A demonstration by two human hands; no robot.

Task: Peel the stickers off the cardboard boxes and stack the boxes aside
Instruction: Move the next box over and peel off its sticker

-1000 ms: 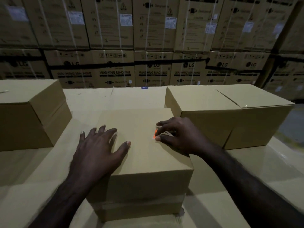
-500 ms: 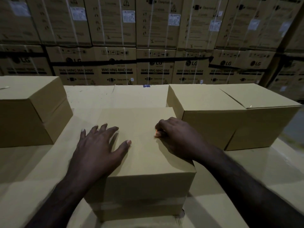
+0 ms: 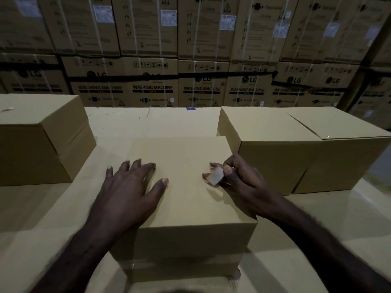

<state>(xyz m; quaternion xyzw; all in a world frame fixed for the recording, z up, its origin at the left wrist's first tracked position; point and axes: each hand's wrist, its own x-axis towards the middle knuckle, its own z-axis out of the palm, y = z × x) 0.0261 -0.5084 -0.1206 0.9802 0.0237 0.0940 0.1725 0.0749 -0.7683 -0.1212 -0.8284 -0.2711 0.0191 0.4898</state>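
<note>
A plain cardboard box (image 3: 190,208) stands in front of me on a cardboard-covered surface. My left hand (image 3: 129,191) lies flat on its top left part, fingers spread. My right hand (image 3: 239,182) is over the top's right side and pinches a small sticker (image 3: 215,176) between thumb and fingers; its pale back faces me and it is lifted off the box top. A stack of two boxes (image 3: 40,140) stands at the left. Two more boxes (image 3: 262,136) (image 3: 338,144) stand side by side at the right.
The work surface (image 3: 53,218) is covered in flat cardboard sheets. Behind it rises a wall of large strapped washing machine cartons (image 3: 152,81). A small blue mark (image 3: 190,108) sits at the surface's far edge.
My right hand has peeled the sticker up from the box top and now holds it raised, pale side showing. The orange glint seen earlier is gone. My left hand has stayed flat.
</note>
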